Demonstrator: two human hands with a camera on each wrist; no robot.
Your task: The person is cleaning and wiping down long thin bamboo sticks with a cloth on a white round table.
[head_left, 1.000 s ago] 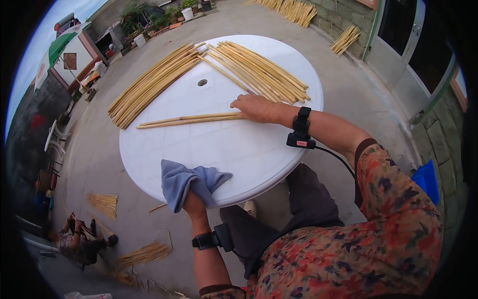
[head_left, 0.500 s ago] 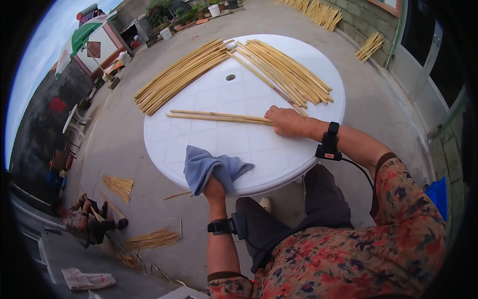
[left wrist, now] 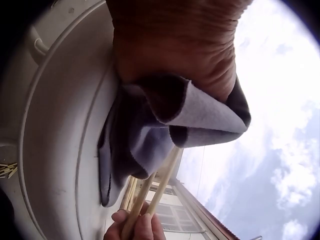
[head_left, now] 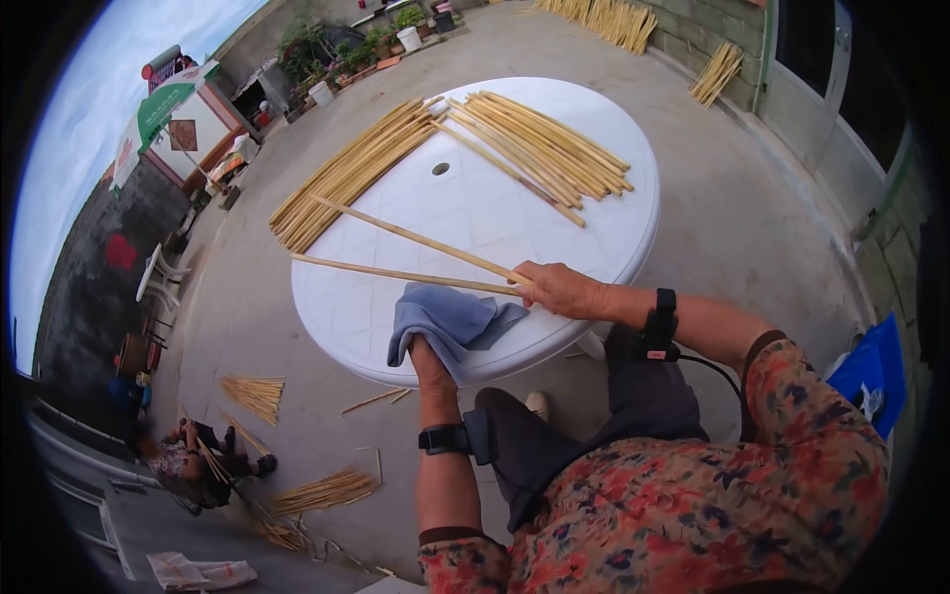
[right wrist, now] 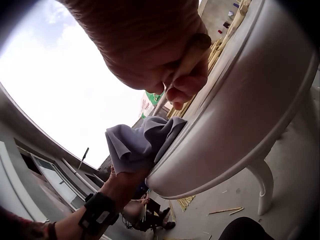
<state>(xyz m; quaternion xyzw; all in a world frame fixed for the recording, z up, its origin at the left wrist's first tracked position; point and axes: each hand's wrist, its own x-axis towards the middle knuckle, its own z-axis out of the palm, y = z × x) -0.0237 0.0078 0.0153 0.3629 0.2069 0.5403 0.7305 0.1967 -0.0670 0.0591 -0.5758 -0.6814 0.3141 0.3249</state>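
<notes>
My right hand (head_left: pixel 562 290) grips the ends of two pale-yellow reed stalks (head_left: pixel 376 268) above the near side of a white round table (head_left: pixel 470 213). The stalks spread apart toward the left, their far ends close to a row of similar stalks (head_left: pixel 356 173). My left hand (head_left: pixel 428 364) holds a blue-grey cloth (head_left: pixel 450 315) at the table's near edge, its fingers hidden under the folds. In the left wrist view the cloth (left wrist: pixel 150 135) drapes over that hand, and the stalks pass behind it. One stalk's cut end (right wrist: pixel 199 42) sticks out of the right fist in the right wrist view.
A second row of stalks (head_left: pixel 549 148) lies on the table's far right, with one stalk (head_left: pixel 510 173) beside it. More stalk bundles (head_left: pixel 717 74) lean on the block wall. At lower left a seated person (head_left: pixel 193 460) handles stalks near bundles (head_left: pixel 327 490) on the ground.
My right hand has lifted the two stalks off the table and drawn them nearer, toward the cloth; they now fan apart. My left hand stays at the near edge with the cloth.
</notes>
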